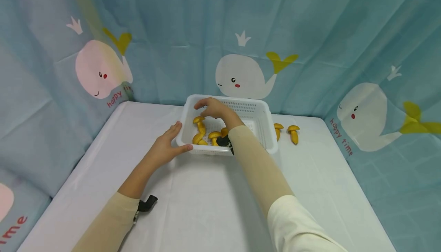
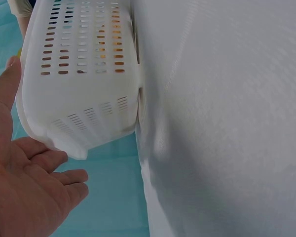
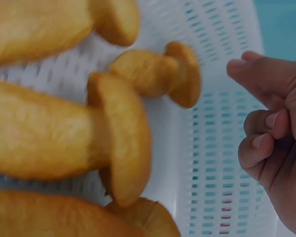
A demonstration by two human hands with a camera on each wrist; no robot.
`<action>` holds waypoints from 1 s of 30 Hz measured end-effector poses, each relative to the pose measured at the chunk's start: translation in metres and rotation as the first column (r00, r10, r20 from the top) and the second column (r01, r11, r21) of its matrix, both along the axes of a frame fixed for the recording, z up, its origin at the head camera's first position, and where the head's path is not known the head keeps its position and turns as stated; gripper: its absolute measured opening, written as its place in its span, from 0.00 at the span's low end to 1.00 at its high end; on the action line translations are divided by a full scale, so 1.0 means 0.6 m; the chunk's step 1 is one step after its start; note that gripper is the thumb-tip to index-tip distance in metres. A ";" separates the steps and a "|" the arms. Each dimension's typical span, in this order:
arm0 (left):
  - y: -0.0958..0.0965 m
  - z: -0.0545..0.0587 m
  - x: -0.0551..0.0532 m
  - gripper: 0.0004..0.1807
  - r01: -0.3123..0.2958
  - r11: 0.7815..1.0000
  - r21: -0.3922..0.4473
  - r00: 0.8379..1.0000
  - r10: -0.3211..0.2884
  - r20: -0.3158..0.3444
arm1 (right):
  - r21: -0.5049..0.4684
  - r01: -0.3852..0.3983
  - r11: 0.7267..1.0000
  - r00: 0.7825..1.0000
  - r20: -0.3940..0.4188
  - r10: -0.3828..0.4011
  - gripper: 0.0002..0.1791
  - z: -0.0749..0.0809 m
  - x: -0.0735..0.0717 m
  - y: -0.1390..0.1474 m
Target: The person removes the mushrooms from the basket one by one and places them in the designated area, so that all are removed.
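A white perforated plastic basket [image 1: 206, 149] stands on the table with several yellow-brown mushrooms inside, one mushroom [image 1: 201, 129] near its left wall. At the basket's front left corner is my left hand [image 1: 163, 151], fingers spread along the outside and thumb at the front rim. Above the basket's inside reaches my right hand [image 1: 218, 110], holding nothing, its fingers loosely bent. The right wrist view has this hand beside the perforated wall, apart from a thick mushroom [image 3: 121, 138] whose cap faces it. My right forearm hides part of the basket's middle.
Right of the basket, two more mushrooms lie on the white table: one mushroom [image 1: 294, 134] in full view, another mushroom [image 1: 278, 130] close to the basket wall. A teal curtain [image 1: 172, 33] with whale prints surrounds the table at the back and sides.
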State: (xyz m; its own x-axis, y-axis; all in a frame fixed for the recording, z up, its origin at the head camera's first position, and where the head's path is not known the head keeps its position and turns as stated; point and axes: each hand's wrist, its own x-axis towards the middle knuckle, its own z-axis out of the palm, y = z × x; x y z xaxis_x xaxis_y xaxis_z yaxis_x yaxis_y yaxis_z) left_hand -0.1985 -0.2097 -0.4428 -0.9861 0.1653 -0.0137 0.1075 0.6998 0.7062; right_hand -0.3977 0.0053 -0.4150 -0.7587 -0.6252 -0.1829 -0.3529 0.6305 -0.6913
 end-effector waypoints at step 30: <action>0.002 -0.004 0.000 0.65 -0.011 1.000 -0.018 1.000 0.011 -0.006 | 0.114 -0.082 0.990 0.996 0.046 0.077 0.23 -0.037 -0.011 0.003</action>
